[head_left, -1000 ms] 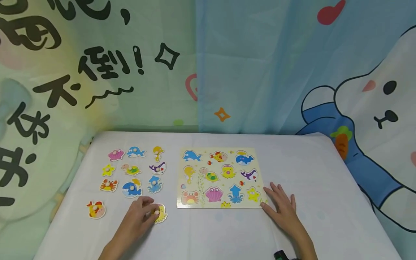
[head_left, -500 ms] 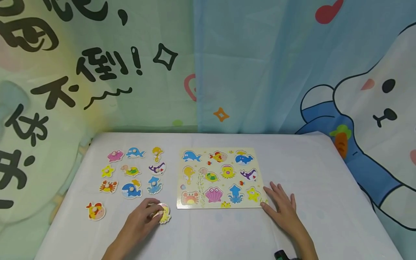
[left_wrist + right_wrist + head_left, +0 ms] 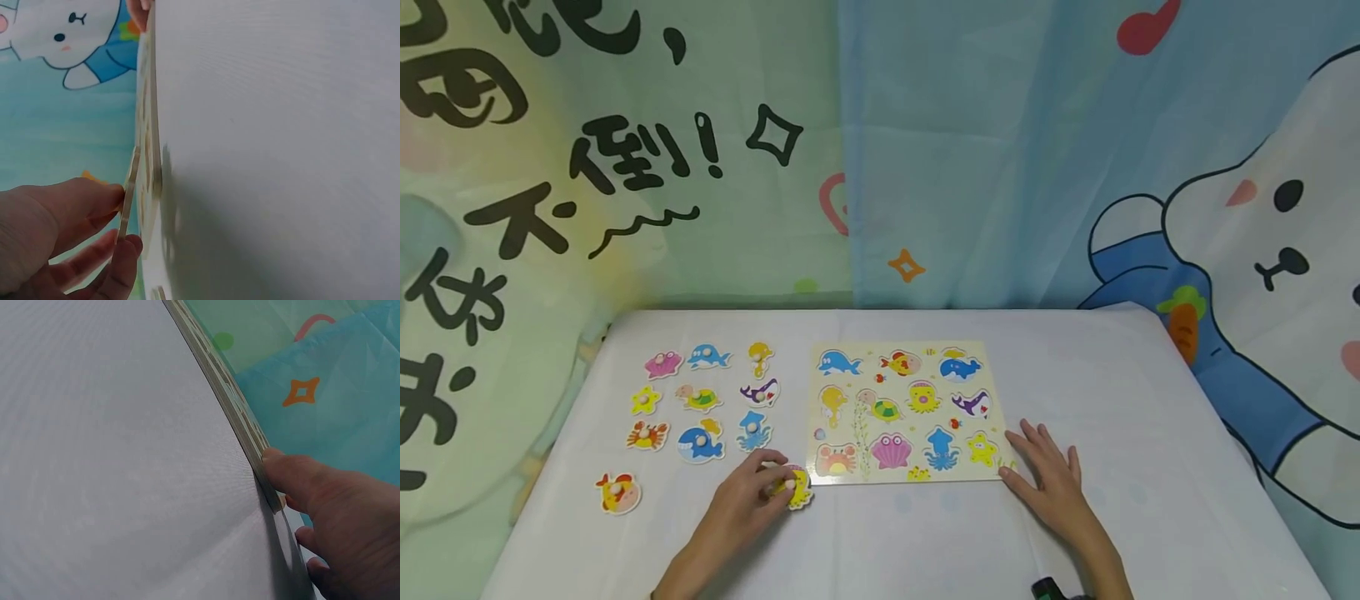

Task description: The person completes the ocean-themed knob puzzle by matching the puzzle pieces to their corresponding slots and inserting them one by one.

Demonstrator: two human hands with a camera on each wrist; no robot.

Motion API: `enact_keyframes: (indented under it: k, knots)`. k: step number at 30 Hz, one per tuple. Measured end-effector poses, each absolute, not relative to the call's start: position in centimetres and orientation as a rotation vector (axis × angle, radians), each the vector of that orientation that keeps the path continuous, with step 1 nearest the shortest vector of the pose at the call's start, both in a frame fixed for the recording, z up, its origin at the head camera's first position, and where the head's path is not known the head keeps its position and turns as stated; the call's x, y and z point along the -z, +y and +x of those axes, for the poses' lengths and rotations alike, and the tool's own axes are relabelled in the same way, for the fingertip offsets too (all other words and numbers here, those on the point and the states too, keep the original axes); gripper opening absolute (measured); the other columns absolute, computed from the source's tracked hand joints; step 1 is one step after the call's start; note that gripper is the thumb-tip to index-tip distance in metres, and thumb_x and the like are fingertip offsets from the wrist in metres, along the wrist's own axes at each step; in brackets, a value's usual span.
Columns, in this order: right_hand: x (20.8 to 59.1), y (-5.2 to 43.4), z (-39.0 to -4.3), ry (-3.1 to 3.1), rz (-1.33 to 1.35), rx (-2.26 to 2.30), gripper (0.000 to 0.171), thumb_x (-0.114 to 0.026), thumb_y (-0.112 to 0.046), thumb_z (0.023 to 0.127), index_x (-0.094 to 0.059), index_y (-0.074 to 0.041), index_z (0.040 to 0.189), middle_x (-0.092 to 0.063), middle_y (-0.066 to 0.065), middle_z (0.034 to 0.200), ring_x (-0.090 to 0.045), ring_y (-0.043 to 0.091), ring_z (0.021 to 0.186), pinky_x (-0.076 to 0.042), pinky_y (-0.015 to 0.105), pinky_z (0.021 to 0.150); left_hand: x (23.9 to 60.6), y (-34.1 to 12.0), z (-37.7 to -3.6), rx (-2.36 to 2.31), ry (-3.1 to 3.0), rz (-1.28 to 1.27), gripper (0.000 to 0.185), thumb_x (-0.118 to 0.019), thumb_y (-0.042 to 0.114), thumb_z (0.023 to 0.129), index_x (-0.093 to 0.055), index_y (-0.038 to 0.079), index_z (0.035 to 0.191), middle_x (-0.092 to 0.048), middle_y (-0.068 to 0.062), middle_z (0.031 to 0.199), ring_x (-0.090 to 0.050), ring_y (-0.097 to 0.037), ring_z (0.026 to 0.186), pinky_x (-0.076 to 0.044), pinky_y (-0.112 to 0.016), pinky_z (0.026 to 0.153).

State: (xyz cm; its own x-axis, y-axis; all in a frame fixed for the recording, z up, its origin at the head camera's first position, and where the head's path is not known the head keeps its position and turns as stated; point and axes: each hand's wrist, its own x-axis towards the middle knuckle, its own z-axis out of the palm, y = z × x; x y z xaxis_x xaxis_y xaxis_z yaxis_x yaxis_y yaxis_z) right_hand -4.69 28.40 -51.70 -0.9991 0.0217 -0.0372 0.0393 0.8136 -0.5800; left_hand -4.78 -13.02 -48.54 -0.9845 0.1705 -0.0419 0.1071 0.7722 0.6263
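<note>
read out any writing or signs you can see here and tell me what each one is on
"不倒!" in black brush characters, on the green backdrop.
Other black characters on that backdrop, at its left edge and top, are cut off and cannot be read.
Blue backdrop: only pictures, no words.
Puzzle board and loose pieces such as the yellow piece in the left hand: pictures only, no text.

Head overlooks table (image 3: 925, 533); wrists skim it (closely).
</note>
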Motion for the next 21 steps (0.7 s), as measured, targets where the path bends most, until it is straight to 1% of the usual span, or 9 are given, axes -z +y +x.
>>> enact_keyframes:
  k: [7,13,21]
  knots:
    - [51.8,28.3,-4.6,2.977,0.037,0.918,0.059,-0.065,-0.041,0.087,-0.052,-0.013,0.138,-0.035,0.021,0.154,-0.016,0.046,0.146,0.006,0.071,0.110,48.4,-11.7,-5.2,-1.023,2.860,0.288,0.019,-0.078,0.014,0.079,-0.076,0.011,0.097,-0.062,0.003,0.108,-0.051,-0.006,0.082,-0.049,-0.015,0.070]
    - [52.0,28.2,-4.6,2.987,0.016,0.894,0.057,-0.065,-0.041,0.088,-0.053,-0.014,0.137,-0.038,0.019,0.153,-0.016,0.045,0.146,0.007,0.071,0.111,48.5,-10.9,-5.3,-1.041,2.841,0.335,0.018,-0.078,0.015,0.080,-0.076,0.011,0.097,-0.061,0.002,0.109,-0.052,-0.006,0.082,-0.049,-0.014,0.069]
    - [52.2,28.2,-4.4,3.009,-0.077,0.981,0.051,-0.067,-0.032,0.089,-0.056,-0.009,0.133,-0.045,0.018,0.148,-0.025,0.045,0.143,-0.002,0.067,0.114,48.3,-10.1,-5.7,-1.062,2.860,0.396,0.018,-0.078,0.015,0.080,-0.075,0.012,0.096,-0.062,0.002,0.109,-0.052,-0.006,0.080,-0.049,-0.014,0.069]
